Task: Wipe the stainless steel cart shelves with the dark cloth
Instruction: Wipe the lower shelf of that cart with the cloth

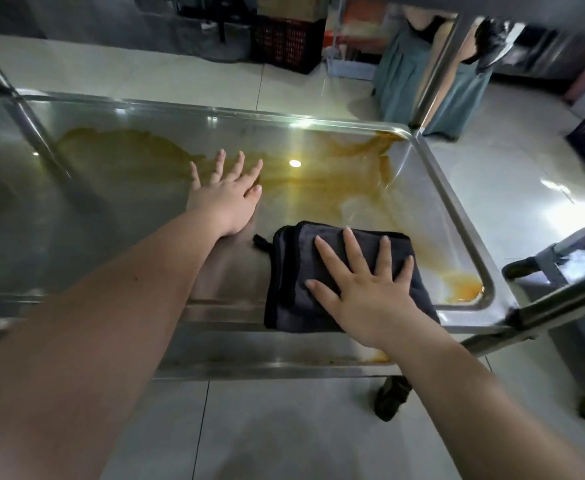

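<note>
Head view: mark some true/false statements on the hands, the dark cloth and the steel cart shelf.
1. The right hand presses flat, fingers spread, on the folded dark cloth. True.
2. The left hand grips that cloth. False: it lies open on the stainless steel cart shelf, apart from the cloth.
3. A yellow-brown liquid spill spreads over the shelf's far part. True.
4. The cloth lies in the shelf's far left corner. False: it lies at the near edge, right of the middle.
</note>
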Tool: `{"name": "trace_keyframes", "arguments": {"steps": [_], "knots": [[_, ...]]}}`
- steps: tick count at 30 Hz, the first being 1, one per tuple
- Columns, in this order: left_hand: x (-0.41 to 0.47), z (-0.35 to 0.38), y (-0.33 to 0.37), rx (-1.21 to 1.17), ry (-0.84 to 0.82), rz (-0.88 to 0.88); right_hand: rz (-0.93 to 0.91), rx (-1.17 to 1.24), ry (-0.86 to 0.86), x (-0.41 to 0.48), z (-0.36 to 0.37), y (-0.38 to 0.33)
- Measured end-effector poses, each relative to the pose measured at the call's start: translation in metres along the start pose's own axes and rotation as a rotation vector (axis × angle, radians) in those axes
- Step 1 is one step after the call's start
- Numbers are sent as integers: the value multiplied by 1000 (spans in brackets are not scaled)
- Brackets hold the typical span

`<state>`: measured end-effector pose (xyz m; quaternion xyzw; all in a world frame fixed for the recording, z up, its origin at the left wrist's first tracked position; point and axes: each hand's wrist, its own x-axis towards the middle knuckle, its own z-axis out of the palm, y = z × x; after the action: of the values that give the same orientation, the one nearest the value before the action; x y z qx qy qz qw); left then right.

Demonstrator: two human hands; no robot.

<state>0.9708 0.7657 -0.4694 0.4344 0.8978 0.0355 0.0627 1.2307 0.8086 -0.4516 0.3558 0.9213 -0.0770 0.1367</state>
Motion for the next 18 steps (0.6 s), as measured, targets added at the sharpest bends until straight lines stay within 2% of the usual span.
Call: {"name": "trace_keyframes", "arguments": {"steps": [7, 12, 15, 18], "knots": [[3, 4, -2, 7, 10, 24, 81, 14, 112, 122, -33, 6], [4, 7, -1, 26, 32, 47, 127, 57, 121, 209, -64, 1], [3, 6, -2, 15, 28, 27, 109, 57, 131, 210, -63, 0], [2, 4, -1, 9, 0, -8, 28, 65, 90, 165, -52, 1]]}}
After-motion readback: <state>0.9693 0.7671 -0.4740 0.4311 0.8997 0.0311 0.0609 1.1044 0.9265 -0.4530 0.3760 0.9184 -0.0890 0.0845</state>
